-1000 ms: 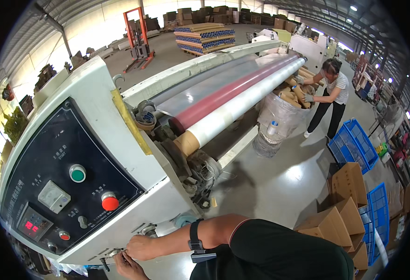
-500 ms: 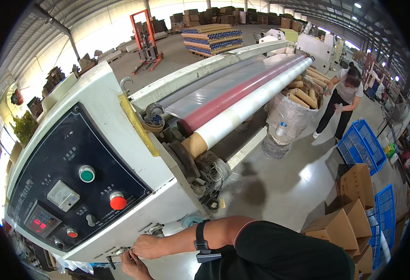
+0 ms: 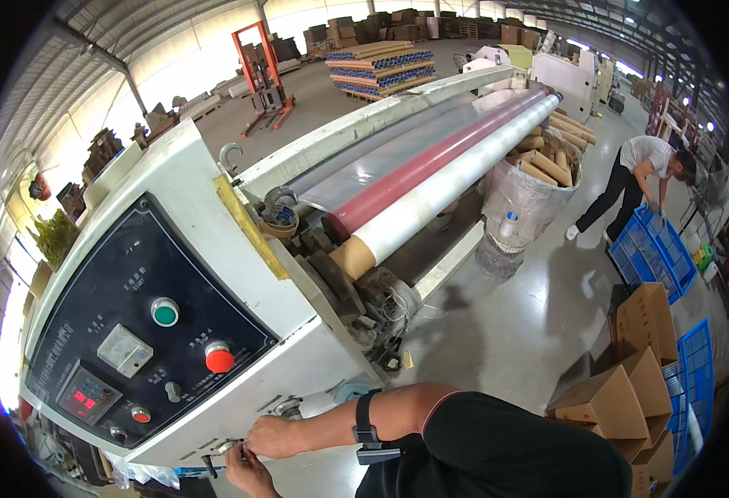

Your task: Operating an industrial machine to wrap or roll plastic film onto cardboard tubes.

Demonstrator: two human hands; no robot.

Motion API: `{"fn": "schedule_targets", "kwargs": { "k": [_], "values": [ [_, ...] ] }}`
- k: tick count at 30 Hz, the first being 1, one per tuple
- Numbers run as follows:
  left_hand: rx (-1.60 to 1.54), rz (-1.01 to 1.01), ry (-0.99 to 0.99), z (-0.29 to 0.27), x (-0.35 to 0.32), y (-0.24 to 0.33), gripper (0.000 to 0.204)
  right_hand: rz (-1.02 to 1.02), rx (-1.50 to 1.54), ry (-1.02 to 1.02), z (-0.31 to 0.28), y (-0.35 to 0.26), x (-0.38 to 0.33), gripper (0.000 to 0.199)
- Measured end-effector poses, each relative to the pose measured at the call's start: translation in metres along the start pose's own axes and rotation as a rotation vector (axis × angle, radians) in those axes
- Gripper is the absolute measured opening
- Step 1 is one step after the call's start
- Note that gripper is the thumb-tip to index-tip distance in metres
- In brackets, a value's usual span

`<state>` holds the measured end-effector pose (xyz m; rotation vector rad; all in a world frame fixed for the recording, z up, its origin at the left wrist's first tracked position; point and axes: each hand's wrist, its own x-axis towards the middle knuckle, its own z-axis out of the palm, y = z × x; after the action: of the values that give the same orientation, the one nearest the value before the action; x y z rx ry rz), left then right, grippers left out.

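Evidently, the Shift Came Farther Off

A second earlier the co-worker (image 3: 646, 170) had stood by the film-wrapped bin (image 3: 534, 199); now that person bent over the blue crate (image 3: 655, 253) at three o'clock. I judged it altered nothing for the pair at seven o'clock, where the left hand (image 3: 251, 475) and the right hand (image 3: 273, 436) met at a small metal fitting (image 3: 226, 446) low on the white machine (image 3: 306, 361), beside a black lever (image 3: 208, 466). The right hand was curled, the left's fingertips close by the fitting; whether either grip was clamped on it, I couldn't tell. Pale lettering in two scripts marked the dark control panel (image 3: 144, 307) at eight o'clock, with red digits glowing on its display (image 3: 88, 400).
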<state>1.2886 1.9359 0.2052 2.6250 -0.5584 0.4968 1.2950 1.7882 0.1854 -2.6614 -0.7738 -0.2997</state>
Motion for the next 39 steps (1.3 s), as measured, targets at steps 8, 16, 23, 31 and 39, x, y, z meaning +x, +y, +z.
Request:
{"fn": "schedule_targets", "kwargs": {
  "k": [8,16,23,31,39],
  "values": [
    [-0.108,0.006,0.002,-0.009,0.006,-0.002,0.017,-0.004,-0.006,-0.037,-0.003,0.007,-0.003,0.015],
    [-0.705,-0.475,0.489,0.016,-0.003,-0.121,0.027,0.348,0.347,0.106,-0.058,0.073,-0.133,0.014],
    [-0.489,-0.469,-0.110,0.106,-0.108,0.073,0.040,0.609,0.482,0.161,-0.113,0.137,-0.362,0.015],
    [-0.236,0.580,-0.041,0.150,0.067,0.477,0.097,0.933,0.329,0.320,-0.221,0.233,-0.580,0.017],
    [0.126,0.504,-0.101,0.206,0.134,0.571,0.095,0.892,0.109,0.471,-0.358,0.345,-0.664,0.017]
  ]
}}
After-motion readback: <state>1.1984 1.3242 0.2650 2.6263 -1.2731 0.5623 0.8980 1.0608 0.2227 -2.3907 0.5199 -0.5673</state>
